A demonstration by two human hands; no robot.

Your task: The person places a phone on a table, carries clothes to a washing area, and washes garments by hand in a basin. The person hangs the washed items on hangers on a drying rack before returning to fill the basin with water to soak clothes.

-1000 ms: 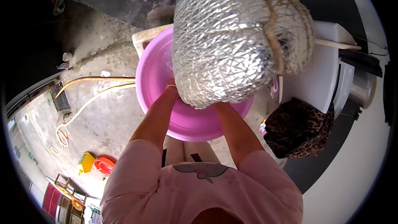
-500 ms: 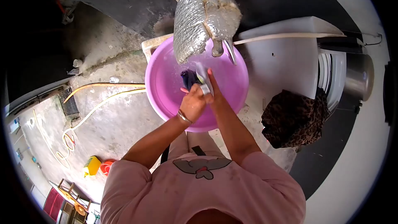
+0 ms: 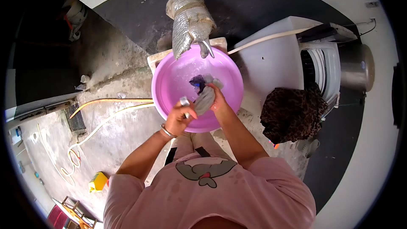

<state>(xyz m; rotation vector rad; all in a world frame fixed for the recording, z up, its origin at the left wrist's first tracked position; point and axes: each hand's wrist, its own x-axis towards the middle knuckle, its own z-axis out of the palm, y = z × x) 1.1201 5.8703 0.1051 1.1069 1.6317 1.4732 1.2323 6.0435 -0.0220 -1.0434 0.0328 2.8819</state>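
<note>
My left hand (image 3: 179, 116) is over the near-left side of the pink basin (image 3: 156, 89), its fingers closed around a small white object (image 3: 184, 101) whose kind I cannot make out. My right hand (image 3: 217, 98) grips a wet grey sock-like cloth (image 3: 205, 101), which stretches down toward the left hand. Beyond the hands, a dark navy cloth (image 3: 197, 82) with a blue patch lies in the basin, beside more grey cloth. Bubbly water shows at the far side of the basin.
A silver-wrapped pipe with a spout (image 3: 193, 27) hangs over the basin's far rim. At right stands a white washing machine (image 3: 271, 59), with a leopard-print cloth (image 3: 292, 114) draped at its near corner. Hoses (image 3: 101, 125) and a yellow jug (image 3: 98, 182) are at left.
My hands have separated: the left moved left and toward me with the white object, while the right stays on the grey cloth. The camera view has shifted, so the wrapped pipe looks smaller.
</note>
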